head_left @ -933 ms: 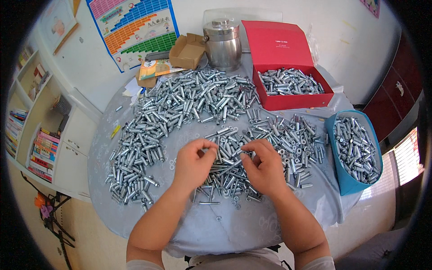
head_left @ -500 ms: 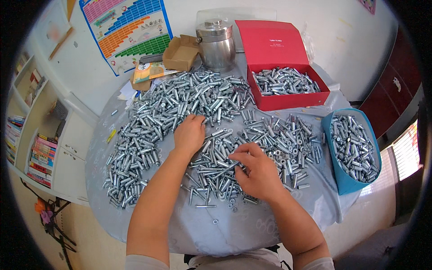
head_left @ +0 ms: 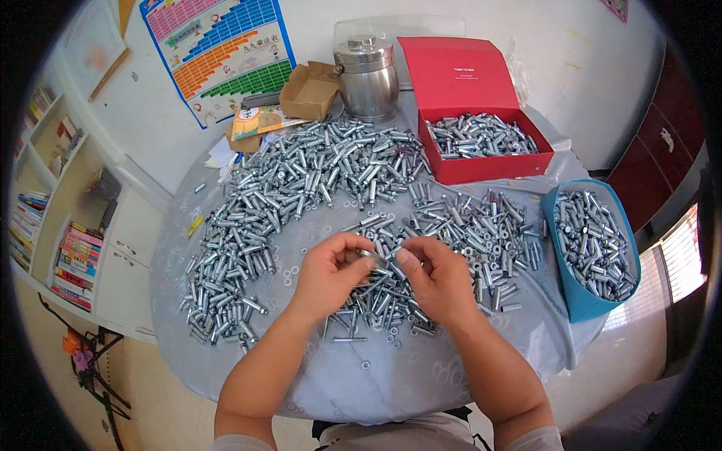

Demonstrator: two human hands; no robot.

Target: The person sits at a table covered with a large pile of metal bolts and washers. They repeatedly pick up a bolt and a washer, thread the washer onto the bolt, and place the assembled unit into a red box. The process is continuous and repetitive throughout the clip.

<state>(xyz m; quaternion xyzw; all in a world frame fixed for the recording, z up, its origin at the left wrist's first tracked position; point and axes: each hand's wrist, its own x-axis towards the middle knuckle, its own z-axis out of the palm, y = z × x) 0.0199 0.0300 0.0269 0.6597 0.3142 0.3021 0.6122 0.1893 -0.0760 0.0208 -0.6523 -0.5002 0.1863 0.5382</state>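
Observation:
Over the middle of the table my hands have come close together. My left hand (head_left: pixel 331 276) is closed, its thumb and fingers pinching a silver expansion bolt (head_left: pixel 374 260), which is smeared by motion. Just to its right, my right hand (head_left: pixel 438 279) has thumb and index finger curled at the bolt's end; what they grip is hidden. Beneath both lies a pile of loose bolts and sleeves (head_left: pixel 382 295). Several washers and nuts (head_left: pixel 394 336) lie at its near edge.
A large bank of expansion bolts (head_left: pixel 248 199) curves along the table's left and back. To the right stand an open red box (head_left: pixel 489 167) and a teal bin (head_left: pixel 583 289), both filled with bolts. A steel pot (head_left: pixel 368 83) and a cardboard box (head_left: pixel 308 90) sit behind.
My left hand has come back from the far bolts toward me and right, meeting my right hand with a bolt between them. The right hand has shifted slightly right.

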